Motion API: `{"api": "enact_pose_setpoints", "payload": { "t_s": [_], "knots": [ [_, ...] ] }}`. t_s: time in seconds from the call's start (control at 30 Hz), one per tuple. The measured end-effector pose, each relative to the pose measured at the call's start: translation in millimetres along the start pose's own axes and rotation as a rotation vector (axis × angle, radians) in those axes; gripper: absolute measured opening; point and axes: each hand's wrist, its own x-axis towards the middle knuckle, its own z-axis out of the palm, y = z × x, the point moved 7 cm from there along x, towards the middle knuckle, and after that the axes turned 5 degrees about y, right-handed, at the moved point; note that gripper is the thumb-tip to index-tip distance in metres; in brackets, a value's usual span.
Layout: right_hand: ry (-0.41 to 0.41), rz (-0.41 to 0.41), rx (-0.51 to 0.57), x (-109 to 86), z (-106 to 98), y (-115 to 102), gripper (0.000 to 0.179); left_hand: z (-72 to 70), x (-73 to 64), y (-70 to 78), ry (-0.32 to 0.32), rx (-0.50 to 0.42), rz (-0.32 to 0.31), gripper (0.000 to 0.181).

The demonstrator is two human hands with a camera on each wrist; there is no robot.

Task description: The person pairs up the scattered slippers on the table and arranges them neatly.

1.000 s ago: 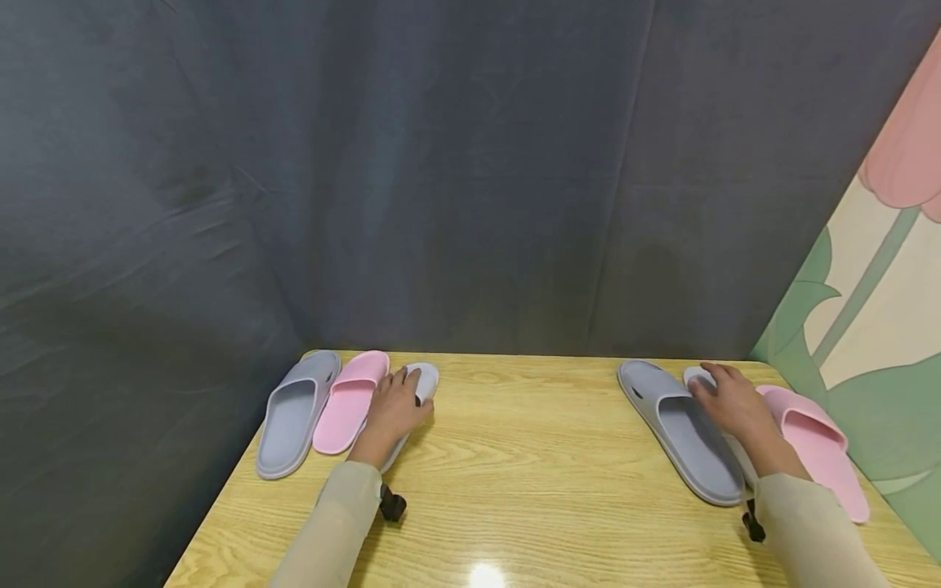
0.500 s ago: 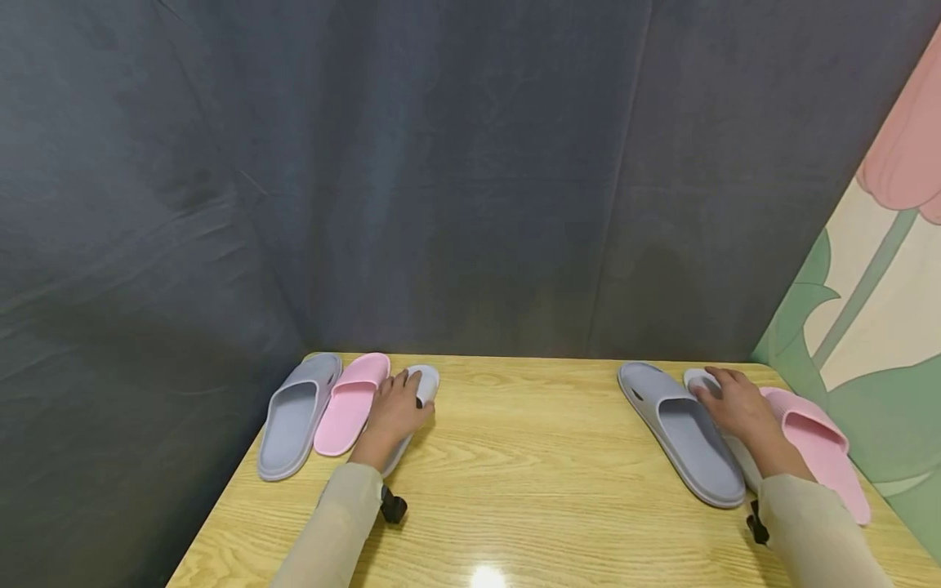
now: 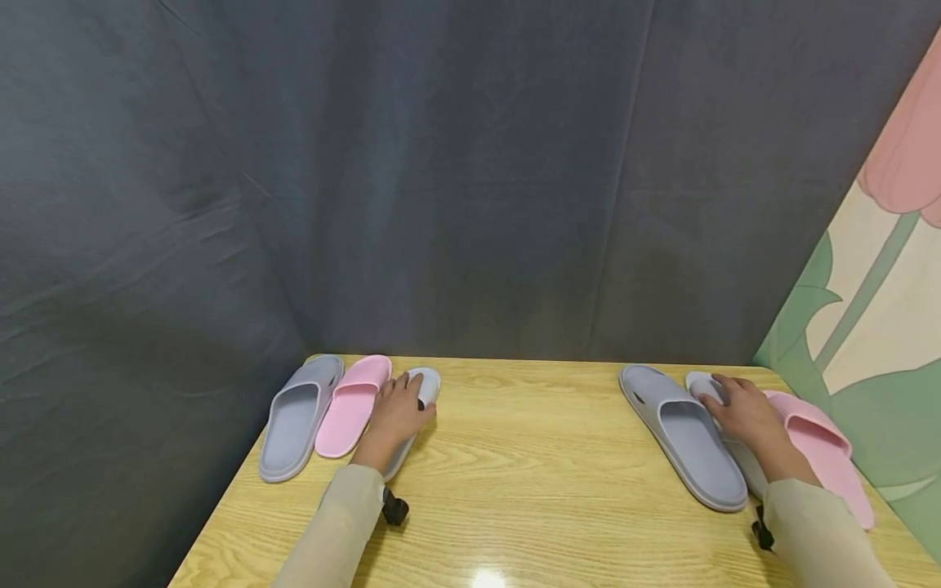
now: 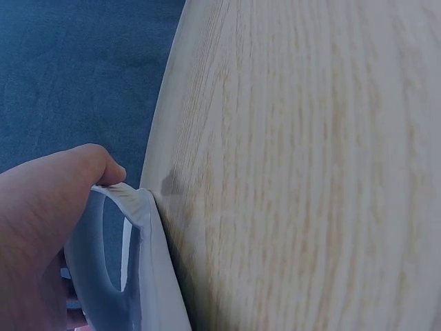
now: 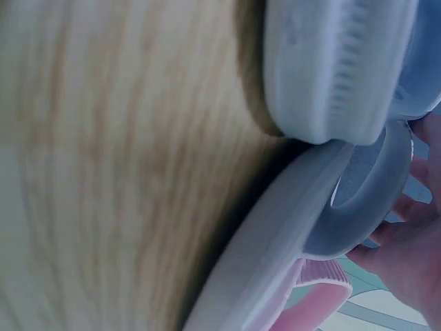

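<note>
1. Wooden table (image 3: pixel 515 482): keeping everything flat near its far edge seems best.
2. Right-side grey slipper (image 3: pixel 684 441): best not nudged.
3. Left white slipper (image 3: pixel 429 385) near the far-left corner; right white slipper (image 3: pixel 703 384) near the far-right.
4. Left hand (image 3: pixel 399 415), right hand (image 3: pixel 748 415): each pinches its slipper; even pressure seems wise.

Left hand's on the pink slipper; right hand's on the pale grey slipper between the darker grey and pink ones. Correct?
Not quite: the left hand is on a pale grey slipper, with the pink slipper beside it, as the head view shows. The right hand part stands.
</note>
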Motion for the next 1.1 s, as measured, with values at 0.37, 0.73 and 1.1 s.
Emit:
{"api": "enact_pose_setpoints", "payload": {
  "t_s": [0.37,0.73,1.1],
  "knots": [
    [-0.032,-0.001,-0.022,0.1,3,6,0.071,1.8,-0.5,-0.7,-0.012,0.001,-0.009,0.071],
    [-0.079,0.026,-0.049,3.3,8,17,0.079,5.5,1.8,-1.8,-0.019,0.012,-0.016,0.069],
    [-0.184,0.058,-0.029,4.3,6,14,0.082,4.0,1.4,-1.9,-0.024,-0.001,-0.015,0.070]
  ]
}}
